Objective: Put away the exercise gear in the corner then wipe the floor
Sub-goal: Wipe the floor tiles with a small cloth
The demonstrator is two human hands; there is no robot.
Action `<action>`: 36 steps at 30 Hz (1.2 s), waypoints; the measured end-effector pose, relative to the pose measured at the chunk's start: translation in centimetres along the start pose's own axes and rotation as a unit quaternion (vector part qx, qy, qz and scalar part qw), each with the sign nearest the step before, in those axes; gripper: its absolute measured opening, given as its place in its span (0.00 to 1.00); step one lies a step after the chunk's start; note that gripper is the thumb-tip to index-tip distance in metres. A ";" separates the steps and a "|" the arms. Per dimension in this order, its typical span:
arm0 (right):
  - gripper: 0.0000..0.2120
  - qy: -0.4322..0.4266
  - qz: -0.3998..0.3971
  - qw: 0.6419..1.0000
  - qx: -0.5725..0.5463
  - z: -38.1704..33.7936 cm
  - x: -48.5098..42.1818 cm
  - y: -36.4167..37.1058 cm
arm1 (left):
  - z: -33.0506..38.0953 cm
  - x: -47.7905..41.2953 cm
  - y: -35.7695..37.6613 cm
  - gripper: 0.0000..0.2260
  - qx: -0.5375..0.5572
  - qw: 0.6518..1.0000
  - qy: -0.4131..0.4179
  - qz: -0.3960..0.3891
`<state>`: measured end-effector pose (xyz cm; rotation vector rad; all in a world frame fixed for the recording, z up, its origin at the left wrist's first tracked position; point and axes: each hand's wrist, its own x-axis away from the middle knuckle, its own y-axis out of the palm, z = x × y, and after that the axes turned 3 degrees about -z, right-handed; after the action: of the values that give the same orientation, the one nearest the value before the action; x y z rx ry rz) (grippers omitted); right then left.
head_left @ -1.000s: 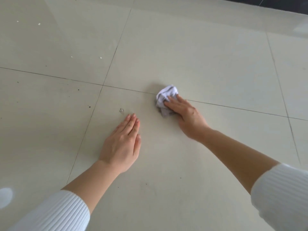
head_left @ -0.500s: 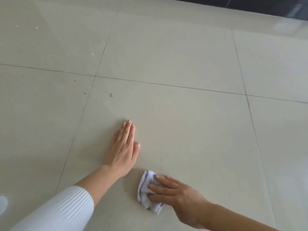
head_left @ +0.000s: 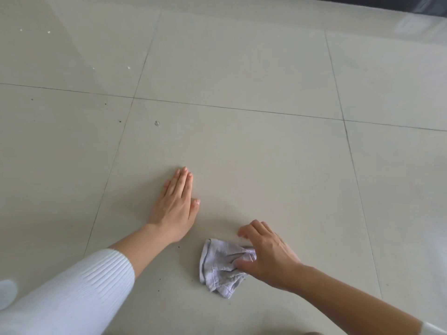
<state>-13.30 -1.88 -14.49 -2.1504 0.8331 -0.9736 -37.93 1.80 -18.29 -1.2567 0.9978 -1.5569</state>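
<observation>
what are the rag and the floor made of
Rag: likely soft woven cotton, matte pale grey; it crumples in folds with a stitched hem. Floor: probably glazed ceramic or porcelain tile, glossy; thin joint lines and light reflections show.

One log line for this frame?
stage: wiping floor | left hand: flat on floor | right hand: grips cloth | speck: beyond left hand

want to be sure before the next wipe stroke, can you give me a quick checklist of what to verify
1. Grip on cloth: ok, right hand grips its bunched end.
2. Contact: ok, it lies crumpled on the floor.
3. Clearance: ok, left hand lies flat on the floor, apart from the cloth.
4. Path ahead clean: not ok, a small scrap lies beyond the left hand.
5. Put-away of exercise gear: cannot tell, none in view.
</observation>
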 end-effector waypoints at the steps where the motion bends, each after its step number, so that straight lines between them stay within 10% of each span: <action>1: 0.17 -0.004 0.004 1.000 0.008 -0.1 0.2 0.5 | 0.1 0.2 0.0 0.34 0.003 1.000 0.000 -0.004; 7: 0.07 -0.099 -0.068 0.990 0.075 -3.0 0.8 2.3 | 0.4 2.1 0.5 0.33 0.013 0.999 0.003 -0.036; 17: 0.07 0.060 -0.141 0.983 -0.102 -16.6 -0.1 -10.9 | -1.5 11.6 -13.7 0.26 0.083 0.983 -0.135 -0.088; 27: 0.04 -0.082 -0.143 0.983 -0.086 -52.4 3.8 -31.9 | -8.9 33.1 -46.4 0.25 0.206 0.907 -0.362 0.057; 36: 0.08 -0.210 -0.187 0.957 -0.069 -85.7 7.0 -36.4 | -21.5 52.9 -68.7 0.38 0.180 0.828 -0.504 0.169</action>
<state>-67.95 -9.01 60.92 -2.5685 0.2984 -0.5983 -74.48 -27.05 57.96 -1.2785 0.1840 -0.5687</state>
